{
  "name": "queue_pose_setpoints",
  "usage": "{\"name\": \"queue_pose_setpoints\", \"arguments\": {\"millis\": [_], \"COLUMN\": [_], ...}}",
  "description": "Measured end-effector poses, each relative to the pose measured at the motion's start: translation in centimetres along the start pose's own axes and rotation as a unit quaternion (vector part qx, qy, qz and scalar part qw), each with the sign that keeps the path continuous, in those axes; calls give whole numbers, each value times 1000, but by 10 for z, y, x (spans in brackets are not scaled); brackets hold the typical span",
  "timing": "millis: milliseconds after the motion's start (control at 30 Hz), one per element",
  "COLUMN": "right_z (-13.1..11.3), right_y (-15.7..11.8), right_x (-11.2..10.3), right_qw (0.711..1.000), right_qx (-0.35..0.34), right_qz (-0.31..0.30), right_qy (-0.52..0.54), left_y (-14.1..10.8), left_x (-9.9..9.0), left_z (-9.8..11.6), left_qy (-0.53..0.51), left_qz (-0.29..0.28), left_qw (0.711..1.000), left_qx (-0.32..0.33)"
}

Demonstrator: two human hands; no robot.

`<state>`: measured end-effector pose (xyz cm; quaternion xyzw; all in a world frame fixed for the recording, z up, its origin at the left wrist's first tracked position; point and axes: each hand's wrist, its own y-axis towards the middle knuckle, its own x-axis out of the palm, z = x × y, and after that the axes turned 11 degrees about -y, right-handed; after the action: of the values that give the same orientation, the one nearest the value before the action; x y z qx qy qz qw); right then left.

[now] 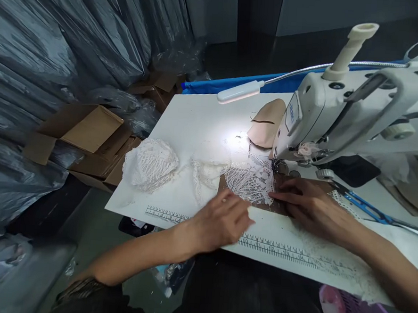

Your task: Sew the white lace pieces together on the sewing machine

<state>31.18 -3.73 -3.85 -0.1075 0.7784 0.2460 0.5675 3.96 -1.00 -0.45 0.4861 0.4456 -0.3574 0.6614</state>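
Dk lap [246,291] | L hand [226,221] curled, hold unclear | R hand [305,200] splayed, index on lace [248,182] edge | lace btwn the 2

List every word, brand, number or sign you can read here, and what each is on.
"JUKI": on the nameplate of the sewing machine; small and tilted.
"12", "13", "14": on the ruler scale along the near edge of the table.
The scale's other numbers: too small or blurred to read surely.
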Motion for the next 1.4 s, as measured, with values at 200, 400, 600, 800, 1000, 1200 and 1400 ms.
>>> {"name": "queue_pose_setpoints", "arguments": {"millis": [200,400,600,800,1000,1200,1400], "right_z": [5,-4,-51,-114,-150,-146,-116], "right_y": [5,3,0,15,25,29,13], "right_x": [0,-3,-6,8,11,27,24], "right_qw": [999,999,996,975,913,743,682], "right_qx": [-9,-1,24,15,77,160,257], "right_qz": [-35,-30,18,-18,-67,-32,-47], "right_qy": [5,13,79,220,395,649,683], "left_y": [-57,-74,-80,-78,-72,-49,-37], "left_x": [-24,-20,-9,-1,-24,-16,-10], "left_z": [-14,22,6,2,5,29,22], "left_qy": [111,-4,83,25,-19,-266,-414], "left_qz": [-8,31,150,110,276,140,176], "left_qw": [952,949,879,901,928,930,844], "left_qx": [-284,-314,-445,-420,-250,-210,-291]}}
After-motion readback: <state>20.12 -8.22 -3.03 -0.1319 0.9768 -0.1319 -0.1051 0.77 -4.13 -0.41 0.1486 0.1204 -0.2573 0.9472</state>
